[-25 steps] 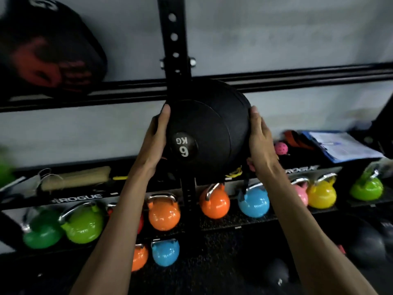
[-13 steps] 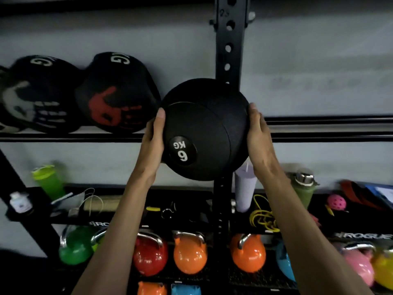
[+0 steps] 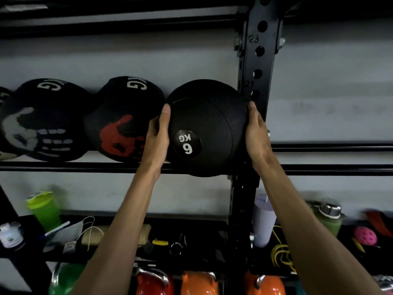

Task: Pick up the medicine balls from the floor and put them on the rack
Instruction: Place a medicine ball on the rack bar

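Kettlebells (image 3: 198, 283) cut off at btm edge; far-left ball (image 3: 4, 124) mostly out of frame.

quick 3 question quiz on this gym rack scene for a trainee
1. True or false: both hands grip the black ball.
2. What weight is printed on its label?
3. Which ball sits just to its left on the rail? A) red handprint ball B) grey handprint ball C) pink ball

Key:
1. True: left hand and right hand press opposite sides.
2. 6 KG.
3. A.
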The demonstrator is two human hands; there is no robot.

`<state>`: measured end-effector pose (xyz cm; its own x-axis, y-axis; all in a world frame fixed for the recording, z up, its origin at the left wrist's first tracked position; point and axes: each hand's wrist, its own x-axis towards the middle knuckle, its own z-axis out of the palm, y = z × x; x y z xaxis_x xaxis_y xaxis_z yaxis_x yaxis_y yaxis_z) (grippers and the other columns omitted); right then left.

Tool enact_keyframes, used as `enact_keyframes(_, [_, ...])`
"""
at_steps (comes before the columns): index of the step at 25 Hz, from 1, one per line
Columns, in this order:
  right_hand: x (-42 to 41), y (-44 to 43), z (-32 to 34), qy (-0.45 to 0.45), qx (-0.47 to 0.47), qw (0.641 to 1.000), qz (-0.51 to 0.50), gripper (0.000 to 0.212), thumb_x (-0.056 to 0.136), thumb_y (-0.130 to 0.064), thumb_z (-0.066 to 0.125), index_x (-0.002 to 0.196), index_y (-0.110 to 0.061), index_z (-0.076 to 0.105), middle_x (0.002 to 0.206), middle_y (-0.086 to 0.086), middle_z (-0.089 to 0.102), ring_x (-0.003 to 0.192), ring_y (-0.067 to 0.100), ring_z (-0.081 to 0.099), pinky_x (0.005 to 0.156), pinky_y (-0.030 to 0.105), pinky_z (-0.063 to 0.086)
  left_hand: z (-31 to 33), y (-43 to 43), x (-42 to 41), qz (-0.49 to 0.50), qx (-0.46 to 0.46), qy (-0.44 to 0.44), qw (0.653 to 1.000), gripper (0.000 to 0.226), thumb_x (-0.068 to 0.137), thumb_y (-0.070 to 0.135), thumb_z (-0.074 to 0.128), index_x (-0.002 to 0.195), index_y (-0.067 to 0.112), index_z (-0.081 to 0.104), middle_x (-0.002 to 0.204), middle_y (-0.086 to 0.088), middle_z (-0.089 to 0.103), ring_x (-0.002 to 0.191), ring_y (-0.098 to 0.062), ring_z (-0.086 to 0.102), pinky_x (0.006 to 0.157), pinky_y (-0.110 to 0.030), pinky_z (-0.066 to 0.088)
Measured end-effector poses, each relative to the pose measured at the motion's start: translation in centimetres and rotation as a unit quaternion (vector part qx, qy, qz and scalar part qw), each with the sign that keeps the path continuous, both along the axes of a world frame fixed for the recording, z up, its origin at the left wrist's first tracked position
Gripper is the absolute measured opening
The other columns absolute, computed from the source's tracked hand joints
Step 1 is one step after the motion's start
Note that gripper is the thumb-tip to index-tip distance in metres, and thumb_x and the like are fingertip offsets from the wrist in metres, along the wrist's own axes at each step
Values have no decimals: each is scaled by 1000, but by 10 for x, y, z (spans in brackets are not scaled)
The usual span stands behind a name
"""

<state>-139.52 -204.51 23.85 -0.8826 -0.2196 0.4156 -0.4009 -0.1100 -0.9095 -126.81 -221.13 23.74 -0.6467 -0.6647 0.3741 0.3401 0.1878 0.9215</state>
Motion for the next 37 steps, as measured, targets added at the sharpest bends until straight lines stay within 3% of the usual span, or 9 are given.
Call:
enact_keyframes(4, [-14, -14, -5, -23, 23, 999, 5, 86, 83, -80, 24, 151, -31, 43, 152, -1, 49, 142, 21, 42, 121, 47, 29, -9, -9, -10, 16, 7, -4, 1000, 86, 72, 85, 49, 137, 30, 52, 127, 14, 61, 115, -3, 59, 104, -31, 47])
enact_keyframes(8, [-18, -16, -3, -33, 28, 999, -10, 88, 84, -81, 23, 141, -23, 57, 140, 4, 59, 133, 23, 51, 117, 46, 35, -3, -12, -15, 13, 26, -19, 999, 62, 88, 72, 47, 131, 27, 49, 114, 16, 59, 97, 4, 57, 84, -20, 45])
enact_keyframes(12, [18, -22, -12, 153, -1, 972, -181, 45, 105, -45, 37, 128, -15, 60, 130, 6, 49, 124, 24, 48, 108, 30, 35, -1, -15, -16, 35, 33, -24, 999, 53, 88, 68, 54, 118, 26, 42, 105, 15, 57, 95, 2, 57, 87, -26, 46])
enact_keyframes(17, [34, -37, -39, 315, 32, 930, -185, 57, 101, -46, 44, 153, -24, 39, 159, 1, 31, 147, 18, 26, 118, 49, 30, 1, -20, -22, 56, 37, -10, 998, 60, 85, 70, 57, 116, 21, 44, 106, 5, 61, 98, -7, 60, 95, -33, 47])
enact_keyframes(21, [26, -42, -29, 314, 48, 926, -204, 56, 102, -49, 38, 153, -24, 39, 157, -1, 35, 146, 15, 27, 117, 51, 31, 5, -19, -25, 71, 28, -23, 997, 61, 87, 72, 52, 119, 21, 40, 105, 9, 56, 104, -14, 56, 94, -31, 39])
enact_keyframes(26, [18, -48, -18, 320, 107, 913, -231, 60, 103, -52, 27, 153, -20, 39, 156, 3, 39, 145, 22, 31, 117, 49, 31, 8, -30, -10, 192, -169, -143, 956, 62, 94, 70, 36, 125, 18, 48, 115, -11, 64, 114, -35, 59, 98, -44, 45])
enact_keyframes(30, [13, -50, -9, 307, 123, 915, -230, 62, 101, -55, 23, 151, -23, 41, 153, 1, 42, 141, 21, 33, 116, 45, 31, -2, -23, -12, 286, -349, -31, 892, 42, 102, 50, 37, 125, 17, 53, 117, -14, 59, 106, -33, 59, 87, -48, 52])
enact_keyframes(34, [16, -45, -13, 296, 90, 930, -200, 57, 101, -54, 32, 150, -28, 41, 153, -3, 40, 142, 17, 31, 117, 43, 29, -7, -21, -28, 160, -305, 49, 937, 39, 105, 37, 39, 138, 21, 53, 137, -7, 47, 129, -21, 46, 108, -29, 36])
enact_keyframes(37, [20, -42, -19, 242, 27, 955, -171, 51, 101, -53, 40, 149, -34, 42, 152, -3, 38, 142, 14, 33, 118, 41, 30, 5, -27, -36, 79, -241, 16, 967, 45, 100, 52, 41, 140, 33, 49, 144, 2, 47, 135, -14, 43, 117, -38, 32])
